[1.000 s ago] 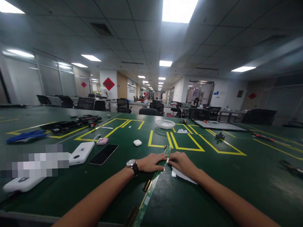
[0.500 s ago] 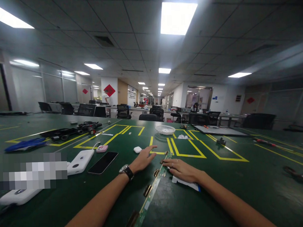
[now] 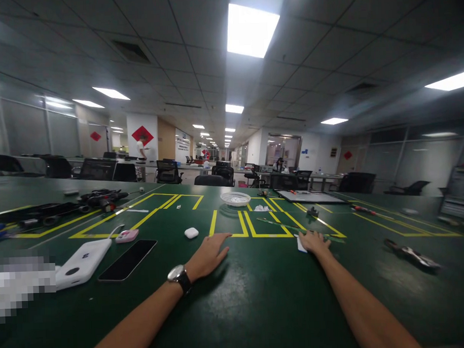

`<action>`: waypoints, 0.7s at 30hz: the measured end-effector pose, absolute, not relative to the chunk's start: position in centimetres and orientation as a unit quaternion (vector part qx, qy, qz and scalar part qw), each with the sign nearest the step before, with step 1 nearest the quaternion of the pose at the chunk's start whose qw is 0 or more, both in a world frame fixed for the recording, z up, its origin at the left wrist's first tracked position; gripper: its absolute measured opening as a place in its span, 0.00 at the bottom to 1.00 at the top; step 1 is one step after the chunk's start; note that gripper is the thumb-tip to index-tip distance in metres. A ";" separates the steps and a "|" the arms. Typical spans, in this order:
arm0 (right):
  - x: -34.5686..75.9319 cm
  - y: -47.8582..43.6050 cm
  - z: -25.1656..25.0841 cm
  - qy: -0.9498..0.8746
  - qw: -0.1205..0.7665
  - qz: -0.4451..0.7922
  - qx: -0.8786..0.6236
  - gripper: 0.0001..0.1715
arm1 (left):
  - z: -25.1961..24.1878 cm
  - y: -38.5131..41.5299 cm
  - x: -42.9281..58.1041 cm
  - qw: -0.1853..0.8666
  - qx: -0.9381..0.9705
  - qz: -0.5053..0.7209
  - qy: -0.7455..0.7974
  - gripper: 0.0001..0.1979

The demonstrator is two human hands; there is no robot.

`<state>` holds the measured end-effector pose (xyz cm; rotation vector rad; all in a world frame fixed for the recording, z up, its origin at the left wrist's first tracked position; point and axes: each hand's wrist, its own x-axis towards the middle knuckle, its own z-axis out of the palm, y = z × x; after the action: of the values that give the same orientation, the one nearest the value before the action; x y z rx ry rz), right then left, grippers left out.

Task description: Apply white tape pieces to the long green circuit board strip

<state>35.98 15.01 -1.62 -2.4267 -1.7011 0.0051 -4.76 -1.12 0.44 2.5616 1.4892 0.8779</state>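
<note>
My left hand point(image 3: 208, 257), with a watch point(image 3: 178, 276) on its wrist, holds nothing. Its fingers reach forward with the thumb apart, near the lower yellow tape lines. Farther right, my right hand point(image 3: 315, 242) has its fingers bent down over a long, thin green circuit board strip point(image 3: 276, 222). The strip runs crosswise over the yellow tape and shows on both sides of that hand; the fingertips hide its middle. A small white piece with a blue edge point(image 3: 301, 244) lies at the left of the right-hand fingers.
On the left are a phone point(image 3: 128, 260), a white power bank point(image 3: 85, 261) and a pink case point(image 3: 127, 235). A white earbud case point(image 3: 191, 233) lies beyond my left hand. A white basket point(image 3: 235, 198) and crumpled paper point(image 3: 261, 208) stand farther back. Tools point(image 3: 412, 255) lie right.
The circuit board strip moved from lengthwise between my arms to crosswise farther off on the right, with my right hand. My left hand stays open. The view has turned slightly right.
</note>
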 end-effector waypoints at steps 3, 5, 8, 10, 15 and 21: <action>35.8 15.5 -2.0 -0.569 0.088 0.011 -0.818 0.47 | 0.4 -1.4 -4.2 0.008 0.843 0.269 0.466 0.22; 35.9 15.6 -2.1 -0.574 0.077 0.021 -0.815 0.52 | 0.2 -1.4 -4.1 0.002 0.848 0.258 0.462 0.23; 36.1 15.5 -2.2 -0.581 0.067 0.031 -0.811 0.55 | -0.2 -1.4 -4.0 0.001 0.853 0.243 0.463 0.25; 36.2 15.3 -2.2 -0.586 0.075 0.028 -0.806 0.56 | -0.3 -1.3 -4.0 0.000 0.855 0.236 0.461 0.26; 36.0 14.4 -1.6 -0.612 0.147 -0.039 -0.776 0.44 | -0.3 -1.4 -3.8 -0.020 0.852 0.241 0.465 0.27; 35.3 13.4 -1.1 -0.651 0.112 -0.031 -0.750 0.32 | -0.7 -1.1 -3.9 -0.024 0.853 0.238 0.464 0.26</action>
<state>35.35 13.38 -1.05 -2.2015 -1.9128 -0.0920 -3.92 -1.12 -0.66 2.7206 1.4808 0.7578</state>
